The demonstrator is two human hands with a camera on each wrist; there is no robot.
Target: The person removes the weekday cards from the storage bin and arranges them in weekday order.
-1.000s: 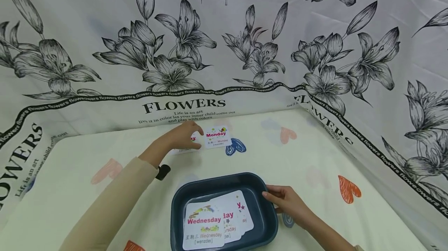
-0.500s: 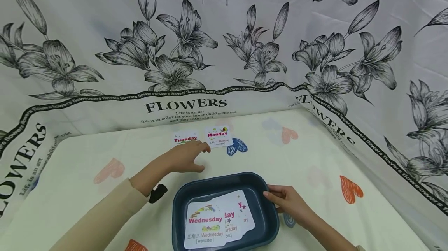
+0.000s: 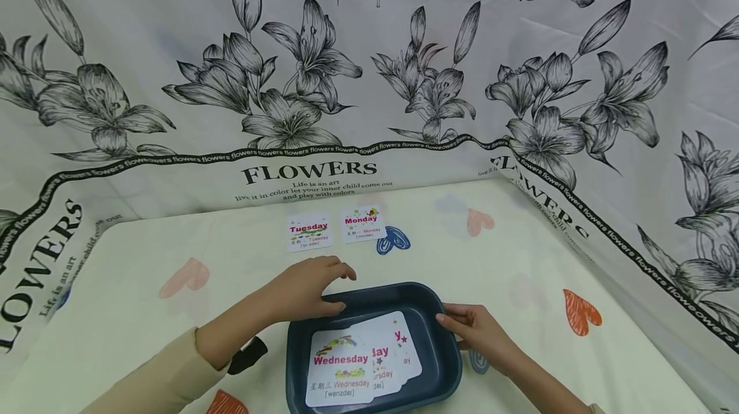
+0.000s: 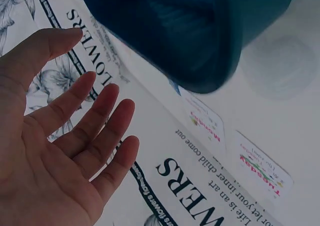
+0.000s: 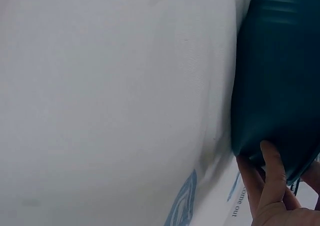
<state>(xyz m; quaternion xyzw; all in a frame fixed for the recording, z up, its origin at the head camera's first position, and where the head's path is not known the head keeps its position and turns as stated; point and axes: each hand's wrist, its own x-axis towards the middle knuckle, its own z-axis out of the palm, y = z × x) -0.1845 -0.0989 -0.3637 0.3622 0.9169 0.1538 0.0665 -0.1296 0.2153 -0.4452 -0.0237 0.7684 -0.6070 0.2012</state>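
Observation:
A dark blue plastic tray stands on the tablecloth before me. Overlapping weekday cards lie in it, with the Wednesday card on top and a partly covered card beneath. My left hand hovers at the tray's far left rim, fingers loosely bent and apart; the left wrist view shows nothing in its palm. With thumb at the rim and fingers outside, my right hand grips the tray's right side. Beyond the tray, the Tuesday card lies left of the Monday card, both face up.
The pale tablecloth has printed hearts. A flower-printed curtain rises behind the table and along its sides. A black object shows at my left wrist.
My left hand has drawn back from the Tuesday card toward the tray, leaving that card uncovered beside Monday. The right hand keeps its grip on the tray.

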